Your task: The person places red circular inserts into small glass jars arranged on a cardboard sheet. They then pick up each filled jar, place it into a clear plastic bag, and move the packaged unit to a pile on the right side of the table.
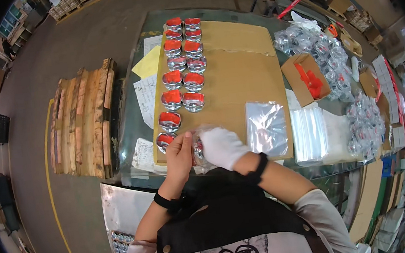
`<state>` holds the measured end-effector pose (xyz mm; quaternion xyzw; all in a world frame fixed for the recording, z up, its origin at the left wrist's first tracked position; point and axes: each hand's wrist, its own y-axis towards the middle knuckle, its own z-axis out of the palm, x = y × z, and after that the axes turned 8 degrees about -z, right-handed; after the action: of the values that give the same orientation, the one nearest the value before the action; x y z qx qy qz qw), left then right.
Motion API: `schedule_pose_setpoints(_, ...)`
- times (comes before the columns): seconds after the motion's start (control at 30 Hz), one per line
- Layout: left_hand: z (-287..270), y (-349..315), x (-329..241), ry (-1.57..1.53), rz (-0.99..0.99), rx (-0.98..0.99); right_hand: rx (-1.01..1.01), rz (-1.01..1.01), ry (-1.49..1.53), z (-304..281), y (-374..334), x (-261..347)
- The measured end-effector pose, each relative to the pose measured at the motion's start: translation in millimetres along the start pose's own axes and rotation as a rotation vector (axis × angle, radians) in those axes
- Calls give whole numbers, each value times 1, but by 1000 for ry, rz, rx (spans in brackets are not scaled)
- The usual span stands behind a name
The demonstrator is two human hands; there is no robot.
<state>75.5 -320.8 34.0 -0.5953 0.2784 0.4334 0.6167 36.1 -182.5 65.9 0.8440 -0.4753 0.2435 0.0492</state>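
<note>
Close to my body, at the near edge of a cardboard sheet (236, 72), both hands meet on a clear plastic bag (198, 152) with a shiny metal part inside. My bare left hand (180, 155) pinches the bag's left side, fingers closed. My right hand (224, 147), in a white glove, is wrapped against its other side and hides much of it. Two columns of silvery metal parts with red inserts (192, 81) run along the sheet's left side. The nearest such part (165, 141) sits just beside my left hand. A stack of clear bags (266, 126) lies right of my glove.
Another stack of clear sleeves (309, 134) lies further right, near an open carton (306, 78) with red pieces. Heaps of bagged parts (338, 68) cover the table's right side. Papers (146, 97) stick out at the left. A wooden pallet (82, 122) stands beyond the table's left edge.
</note>
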Motion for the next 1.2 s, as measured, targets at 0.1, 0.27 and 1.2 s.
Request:
schedule_pose_setpoints(0.1, 1, -2, 0, 5, 11, 39, 31, 22, 112, 36, 22, -19)
schedule_pose_setpoints(0.27, -26, -3, 8, -184, -57, 188, -86, -110, 266, -29, -16, -8)
schedule_pose_setpoints(1.2, -23, -7, 49, 1288, 325, 216, -16, -697, -167, 31, -1, -67)
